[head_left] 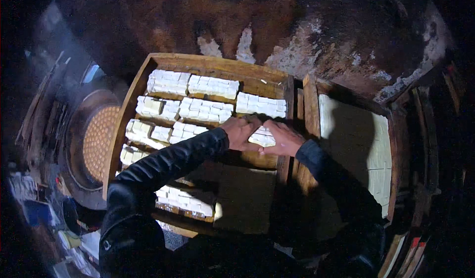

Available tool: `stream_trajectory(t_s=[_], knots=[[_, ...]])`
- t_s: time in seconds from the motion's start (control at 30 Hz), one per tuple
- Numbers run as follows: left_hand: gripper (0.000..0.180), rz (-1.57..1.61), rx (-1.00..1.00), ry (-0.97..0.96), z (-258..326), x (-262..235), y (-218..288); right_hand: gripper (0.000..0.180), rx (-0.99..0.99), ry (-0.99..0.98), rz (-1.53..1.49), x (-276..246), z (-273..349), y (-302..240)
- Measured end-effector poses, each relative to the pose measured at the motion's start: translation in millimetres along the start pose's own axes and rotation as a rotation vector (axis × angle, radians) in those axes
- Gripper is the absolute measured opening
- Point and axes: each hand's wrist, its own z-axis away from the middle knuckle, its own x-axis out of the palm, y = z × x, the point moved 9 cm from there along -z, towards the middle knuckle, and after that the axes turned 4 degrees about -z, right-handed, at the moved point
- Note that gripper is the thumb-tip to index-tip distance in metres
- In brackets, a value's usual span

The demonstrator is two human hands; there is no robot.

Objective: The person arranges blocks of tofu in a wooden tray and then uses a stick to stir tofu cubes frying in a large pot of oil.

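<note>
My left hand (pixel 239 132) and my right hand (pixel 282 137) are cupped around a small batch of white blocks (pixel 262 136) that look like cut tofu. The fingertips meet at the far side and the thumbs come together at the near side, so the blocks show only between them. This happens in the right part of a large wooden tray (pixel 185 60). Another batch of white blocks (pixel 261 105) lies just beyond my hands. To the left, more rows of white blocks (pixel 205 109) fill the tray. My left forearm covers part of these rows.
A second wooden frame (pixel 311 105) on the right holds a pale sheet (pixel 354 129), partly in shadow. At left stands a round pan (pixel 101 142) with a dotted orange surface. A stained wall (pixel 217 11) rises behind the tray. Planks (pixel 403 253) stand at the lower right.
</note>
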Motion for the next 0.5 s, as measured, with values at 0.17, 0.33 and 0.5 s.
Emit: stream_trajectory(t_s=[0.17,0.33,0.5], knots=[[0.087,-0.303,0.055,0.000,-1,33,-2,0.083,0.007,-0.077,0.344,20,1,13],[0.080,-0.299,0.102,-0.057,-6,43,0,0.072,-0.020,0.065,0.424,30,4,31],[0.074,-0.197,0.114,-0.013,-3,45,-11,0.064,-0.061,0.040,0.319,22,5,26]])
